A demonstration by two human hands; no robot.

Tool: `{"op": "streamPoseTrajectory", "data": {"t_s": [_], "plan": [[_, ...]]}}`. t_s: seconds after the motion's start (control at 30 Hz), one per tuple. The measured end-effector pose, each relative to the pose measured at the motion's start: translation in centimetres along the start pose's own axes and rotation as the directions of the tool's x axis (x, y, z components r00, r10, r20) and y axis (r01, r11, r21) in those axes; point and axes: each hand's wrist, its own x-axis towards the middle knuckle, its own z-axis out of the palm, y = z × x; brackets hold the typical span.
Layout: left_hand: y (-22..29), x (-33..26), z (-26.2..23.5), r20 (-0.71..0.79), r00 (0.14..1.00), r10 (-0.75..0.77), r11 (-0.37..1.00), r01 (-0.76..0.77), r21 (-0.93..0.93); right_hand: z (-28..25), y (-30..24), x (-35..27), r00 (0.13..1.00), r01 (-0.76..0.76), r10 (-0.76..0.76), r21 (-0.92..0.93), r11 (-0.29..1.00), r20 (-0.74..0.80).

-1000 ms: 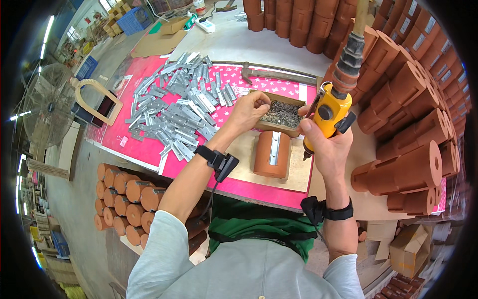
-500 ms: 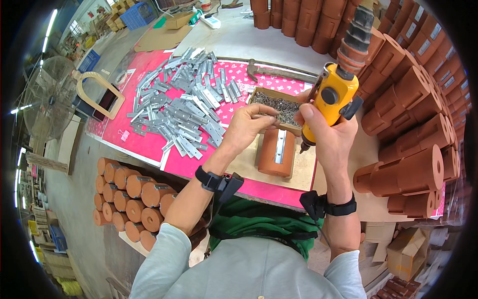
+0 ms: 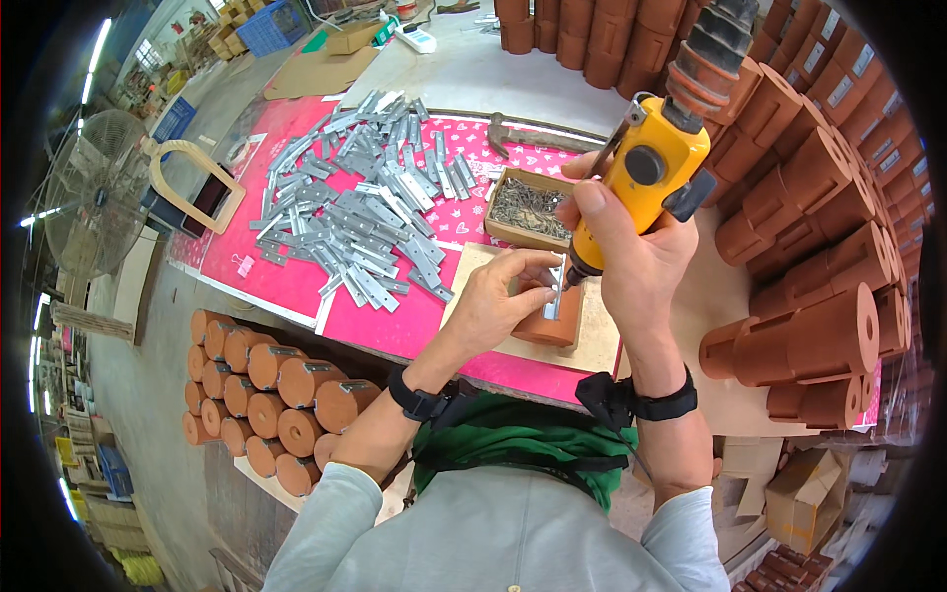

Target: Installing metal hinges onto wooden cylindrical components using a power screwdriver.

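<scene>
My right hand [image 3: 641, 252] is wrapped around a yellow electric screwdriver [image 3: 656, 163], its dark tip pointing down at a metal strip [image 3: 550, 308]. That strip lies along the top of a reddish-brown cylinder [image 3: 538, 332], which rests on a light board [image 3: 600, 331]. My left hand [image 3: 498, 301] is at the strip from the left, thumb and forefinger pinched beside the driver's tip. Whatever sits in that pinch is too small to make out. Just beyond the cylinder stands an open cardboard box [image 3: 513, 235] of small screws, partly behind my right hand.
A heap of metal strips [image 3: 365, 222] covers the pink table cover's left side. A hammer [image 3: 538, 140] lies behind the screw box. Brown cylinders [image 3: 789, 340] are stacked at right, and more cylinders [image 3: 266, 414] at lower left. A fan [image 3: 99, 197] stands far left.
My left hand has come from the screw box down to the metal strip. The screwdriver has moved left and its tip now meets the strip near my left fingers.
</scene>
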Motion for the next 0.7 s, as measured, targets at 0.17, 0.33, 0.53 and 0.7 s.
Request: {"op": "streamPoseTrajectory", "data": {"t_s": [0.17, 0.33, 0.53, 0.7], "plan": [[0.0, -0.1, 0.3, -0.014, 1.0, 0.015, 1.0, -0.015, -0.017, 0.5, -0.1, -0.2, 1.0, -0.006, 0.006, 0.01, 1.0, -0.018], [0.0, -0.3, 0.3, 0.002, 1.0, -0.005, 0.999, 0.005, 0.041, 0.6, 0.1, -0.3, 1.0, -0.012, 0.012, 0.03, 0.999, 0.009], [-0.2, -0.5, 0.4, -0.032, 0.998, 0.056, 0.998, -0.054, 0.043, 0.8, 0.0, -0.6, 1.0, -0.026, 0.027, 0.048, 0.999, -0.008], [-0.8, -0.5, 0.2, -0.033, 0.99, 0.136, 0.977, -0.128, 0.17, 0.1, 0.7, -0.9, 0.998, -0.015, 0.016, -0.022, 1.0, 0.058]]}}
